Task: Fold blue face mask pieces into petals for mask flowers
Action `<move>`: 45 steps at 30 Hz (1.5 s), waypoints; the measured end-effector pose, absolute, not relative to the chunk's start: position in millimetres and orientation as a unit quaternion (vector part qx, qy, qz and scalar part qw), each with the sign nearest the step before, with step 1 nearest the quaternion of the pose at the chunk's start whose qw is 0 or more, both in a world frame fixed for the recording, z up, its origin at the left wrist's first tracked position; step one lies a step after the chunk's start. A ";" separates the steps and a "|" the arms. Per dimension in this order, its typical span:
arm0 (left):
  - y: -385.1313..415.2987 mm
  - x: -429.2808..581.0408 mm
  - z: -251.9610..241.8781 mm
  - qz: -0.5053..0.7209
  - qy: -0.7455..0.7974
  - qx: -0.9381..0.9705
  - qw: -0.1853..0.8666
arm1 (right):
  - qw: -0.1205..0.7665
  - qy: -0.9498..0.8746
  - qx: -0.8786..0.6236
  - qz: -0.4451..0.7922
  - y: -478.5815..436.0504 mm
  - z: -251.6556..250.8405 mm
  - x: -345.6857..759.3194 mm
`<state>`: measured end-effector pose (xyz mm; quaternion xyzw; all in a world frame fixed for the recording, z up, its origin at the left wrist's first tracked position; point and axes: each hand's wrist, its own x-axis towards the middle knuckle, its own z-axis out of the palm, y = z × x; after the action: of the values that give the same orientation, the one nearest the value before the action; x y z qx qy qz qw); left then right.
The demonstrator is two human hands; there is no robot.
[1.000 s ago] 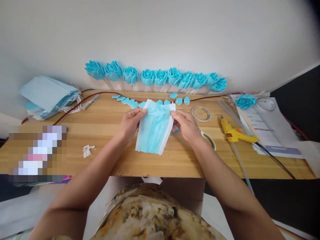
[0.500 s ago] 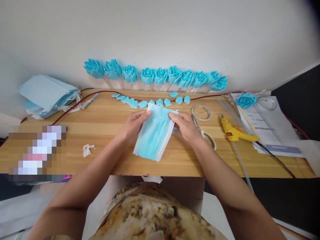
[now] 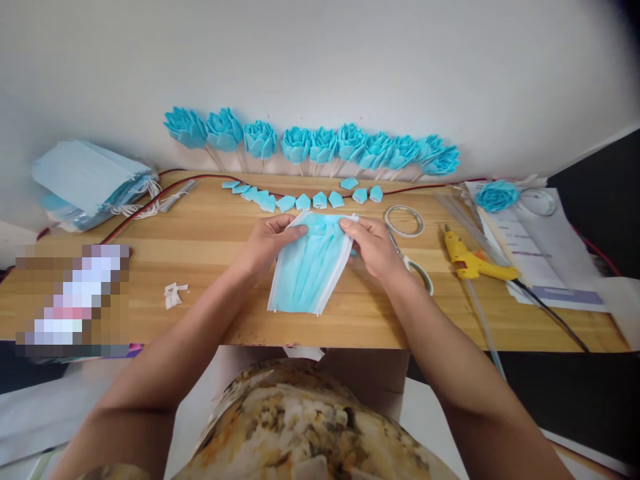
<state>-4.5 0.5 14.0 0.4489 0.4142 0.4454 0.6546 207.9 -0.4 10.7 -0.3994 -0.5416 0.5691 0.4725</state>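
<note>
A light-blue pleated face mask [image 3: 310,267] with white edges hangs down between my hands, just above the table's front part. My left hand [image 3: 274,243] pinches its upper left corner, thumb on top. The upper right corner is gripped by my right hand [image 3: 373,243], thumb also on top; fingers behind the mask are hidden. No ear loops show on this mask. Beyond it lies a row of small blue cut pieces [image 3: 303,201]. Scissors [image 3: 420,275] rest beside my right hand, partly covered by it, near a roll of tape [image 3: 404,221].
Several blue flowers on sticks [image 3: 260,140] lean against the wall. Stacked masks [image 3: 90,177] lie at left, white scraps [image 3: 175,295] nearer. At right are a yellow glue gun [image 3: 467,260], papers [image 3: 545,260] and another blue flower [image 3: 497,195]. A cable [image 3: 143,203] crosses the back.
The mask's top edge has dropped slightly and its pleats look more gathered near the top. My left hand has shifted a little right; both hands keep their hold.
</note>
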 end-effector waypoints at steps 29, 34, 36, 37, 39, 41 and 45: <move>6.8 -8.0 8.5 0.521 0.423 0.435 0.600 | 0.441 -0.578 -0.389 0.566 3.4 13.5 210.1; 7.5 -7.0 6.5 0.549 0.409 0.431 0.588 | 0.318 -0.664 -0.372 0.566 1.8 13.0 210.1; 7.1 -5.8 7.0 0.550 0.394 0.439 0.591 | 0.333 -0.668 -0.393 0.537 2.2 12.0 209.9; 6.7 -5.1 7.6 0.547 0.387 0.446 0.593 | 0.353 -0.660 -0.405 0.525 2.6 11.8 209.8; 5.4 -3.9 9.9 0.534 0.376 0.467 0.597 | 0.398 -0.635 -0.425 0.509 3.3 12.3 209.8; 4.0 -3.1 13.0 0.517 0.366 0.497 0.593 | 0.430 -0.612 -0.434 0.502 3.9 13.4 210.0; 2.5 -3.1 18.0 0.494 0.365 0.541 0.575 | 0.456 -0.602 -0.434 0.492 4.9 13.2 210.9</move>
<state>-3.1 2.5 18.0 0.5406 0.3653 0.4937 0.5750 210.9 4.9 13.2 -0.4335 -0.6015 0.4919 0.4563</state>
